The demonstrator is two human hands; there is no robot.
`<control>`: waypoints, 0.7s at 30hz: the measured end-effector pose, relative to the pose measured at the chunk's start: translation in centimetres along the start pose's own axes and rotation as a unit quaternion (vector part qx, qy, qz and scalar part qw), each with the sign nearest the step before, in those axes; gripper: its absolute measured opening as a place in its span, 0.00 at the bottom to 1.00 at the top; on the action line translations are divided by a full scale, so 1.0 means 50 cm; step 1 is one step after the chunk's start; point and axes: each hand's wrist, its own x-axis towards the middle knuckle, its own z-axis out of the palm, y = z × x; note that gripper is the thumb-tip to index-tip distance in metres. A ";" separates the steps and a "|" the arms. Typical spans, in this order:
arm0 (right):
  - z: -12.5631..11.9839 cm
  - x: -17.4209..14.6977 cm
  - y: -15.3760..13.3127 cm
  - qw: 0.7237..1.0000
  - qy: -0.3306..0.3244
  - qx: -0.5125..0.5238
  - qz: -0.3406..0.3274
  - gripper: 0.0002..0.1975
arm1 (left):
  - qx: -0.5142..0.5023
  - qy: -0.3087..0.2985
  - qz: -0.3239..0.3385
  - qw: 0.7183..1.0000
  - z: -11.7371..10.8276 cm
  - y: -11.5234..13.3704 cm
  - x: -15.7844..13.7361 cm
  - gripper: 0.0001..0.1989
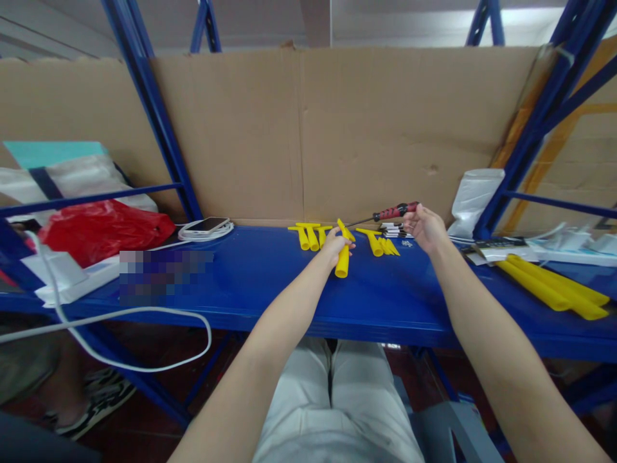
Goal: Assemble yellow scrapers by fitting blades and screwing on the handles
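Note:
My left hand (333, 247) grips a yellow plastic tube piece (342, 260) above the blue shelf, its hollow round end toward me. In my right hand (424, 226) is a screwdriver (393, 212) with a red and black handle, held by the handle's end. Its shaft points left, and the tip is at or near the upper part of the yellow piece; I cannot tell whether it touches. Left of my left hand lie several similar yellow pieces (308, 236). Between my hands are another yellow tube piece (374, 242) and some small yellow cones (388, 247).
Small white-and-black items (393, 229) lie behind the cones. Long yellow tubes (549, 286) are at the right, near a white pouch (477, 199). A phone (208, 225), a red bag (106, 228) and a white cable (159, 310) are at the left. Cardboard (241, 128) stands behind.

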 end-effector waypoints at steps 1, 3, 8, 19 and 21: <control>0.000 0.002 0.002 1.000 -0.001 0.000 -0.004 0.14 | 0.001 0.001 0.000 1.000 0.000 0.000 0.000 0.34; -0.002 0.006 0.006 1.000 0.009 -0.001 -0.018 0.17 | 0.004 0.002 0.000 1.000 0.001 0.000 -0.002 0.34; -0.007 0.017 0.011 0.999 0.038 0.001 -0.016 0.21 | 0.011 -0.003 0.003 1.000 0.002 0.001 -0.004 0.34; -0.004 0.005 0.001 1.000 0.015 -0.003 0.003 0.16 | 0.010 -0.004 0.005 1.000 0.002 0.002 -0.003 0.34; -0.001 0.005 0.000 1.000 0.013 0.009 0.006 0.17 | 0.008 -0.003 0.006 1.000 0.002 0.002 -0.003 0.34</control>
